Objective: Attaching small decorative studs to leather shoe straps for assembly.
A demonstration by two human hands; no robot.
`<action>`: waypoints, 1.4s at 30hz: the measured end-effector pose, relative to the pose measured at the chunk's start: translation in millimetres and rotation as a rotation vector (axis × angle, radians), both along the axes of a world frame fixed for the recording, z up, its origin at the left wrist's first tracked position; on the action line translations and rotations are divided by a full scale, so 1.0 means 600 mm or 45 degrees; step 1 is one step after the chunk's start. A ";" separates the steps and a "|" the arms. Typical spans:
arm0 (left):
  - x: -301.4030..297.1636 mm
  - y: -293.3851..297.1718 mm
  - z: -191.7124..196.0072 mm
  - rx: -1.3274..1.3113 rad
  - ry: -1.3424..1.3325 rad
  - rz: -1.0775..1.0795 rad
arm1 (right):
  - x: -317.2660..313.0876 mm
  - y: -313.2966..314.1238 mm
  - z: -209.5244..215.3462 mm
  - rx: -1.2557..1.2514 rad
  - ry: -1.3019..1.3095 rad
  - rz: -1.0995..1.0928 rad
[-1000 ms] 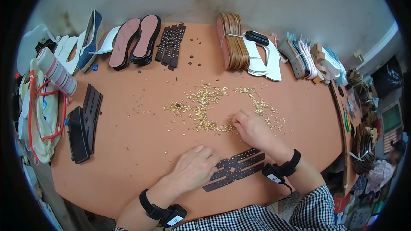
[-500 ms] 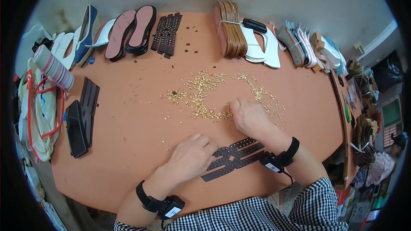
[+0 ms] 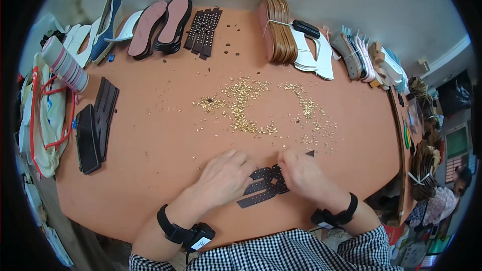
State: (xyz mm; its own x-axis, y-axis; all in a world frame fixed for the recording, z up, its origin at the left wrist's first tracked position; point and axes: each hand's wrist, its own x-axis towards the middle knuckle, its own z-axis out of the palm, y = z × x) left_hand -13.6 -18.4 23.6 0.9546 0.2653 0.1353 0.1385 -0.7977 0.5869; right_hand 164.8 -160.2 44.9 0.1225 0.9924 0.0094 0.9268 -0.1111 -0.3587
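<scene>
A dark brown strappy shoe upper (image 3: 257,196), dotted with small metal studs and cut with long slots, lies flat on the table in front of me. My left hand (image 3: 227,174) is closed on the upper's left edge, with fingers bent and the tips partly hidden. Over the right half of the upper, my right hand (image 3: 303,173) is closed in a pinch; whatever it holds is too small or too hidden to name. Beyond both hands, small gold studs (image 3: 244,115) are scattered in loose heaps.
Soles with pink tops (image 3: 171,27), a finished studded upper (image 3: 203,32) and a tied bundle of brown soles (image 3: 277,32) line the back. At left are dark strap pieces (image 3: 104,115), a black case (image 3: 88,143) and a striped cup (image 3: 65,65). A person sits far right.
My right hand has come back from the gold studs toward me, onto the upper's right half. My left hand stays by the left edge. The view has shifted slightly.
</scene>
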 end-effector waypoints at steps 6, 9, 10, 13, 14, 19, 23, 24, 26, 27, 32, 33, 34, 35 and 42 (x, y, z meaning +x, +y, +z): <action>-0.001 0.001 -0.002 0.000 -0.015 0.002 | -0.022 -0.014 -0.013 -0.066 -0.056 -0.006; -0.002 0.000 -0.001 -0.010 -0.023 0.012 | -0.028 -0.009 -0.003 -0.102 -0.075 0.035; -0.002 0.000 -0.001 -0.018 -0.027 0.015 | -0.028 -0.009 -0.001 -0.102 -0.080 0.045; 0.000 0.000 -0.006 -0.007 -0.064 0.008 | -0.028 -0.009 0.001 -0.107 -0.095 0.067; 0.000 0.000 -0.006 -0.007 -0.061 0.011 | -0.029 -0.009 0.002 -0.113 -0.099 0.069; -0.001 0.000 -0.005 -0.012 -0.057 0.013 | -0.029 -0.009 0.002 -0.101 -0.085 0.065; 0.002 0.001 -0.006 -0.012 -0.035 0.008 | -0.027 -0.010 -0.002 -0.107 -0.087 0.054; 0.002 0.001 -0.006 -0.016 -0.033 0.010 | -0.027 -0.009 -0.003 -0.111 -0.083 0.046; 0.002 0.001 -0.005 -0.021 -0.033 0.011 | -0.029 -0.008 -0.003 -0.111 -0.076 0.050; 0.002 0.001 -0.005 -0.022 -0.035 0.011 | -0.029 -0.008 -0.002 -0.111 -0.073 0.052; 0.001 0.002 -0.004 -0.022 -0.022 0.005 | -0.015 -0.002 0.003 -0.140 0.039 0.101; 0.002 0.002 -0.004 -0.016 -0.025 0.006 | -0.011 0.003 0.006 -0.154 0.059 0.120; 0.002 0.003 -0.004 -0.010 -0.027 0.006 | -0.009 0.007 0.010 -0.199 0.086 0.088; 0.002 0.002 -0.004 -0.002 -0.011 0.013 | -0.009 0.012 0.015 -0.244 0.112 0.056; 0.003 0.002 -0.002 -0.013 0.057 0.004 | 0.003 0.039 0.022 -0.571 0.196 -0.028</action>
State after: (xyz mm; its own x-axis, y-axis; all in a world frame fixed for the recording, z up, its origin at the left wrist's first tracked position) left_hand -11.6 -17.2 22.5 0.9588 0.2696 0.0898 0.1674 -0.7912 0.5882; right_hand 166.8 -137.0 58.3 0.1100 0.8916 -0.4392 0.8622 -0.3055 -0.4041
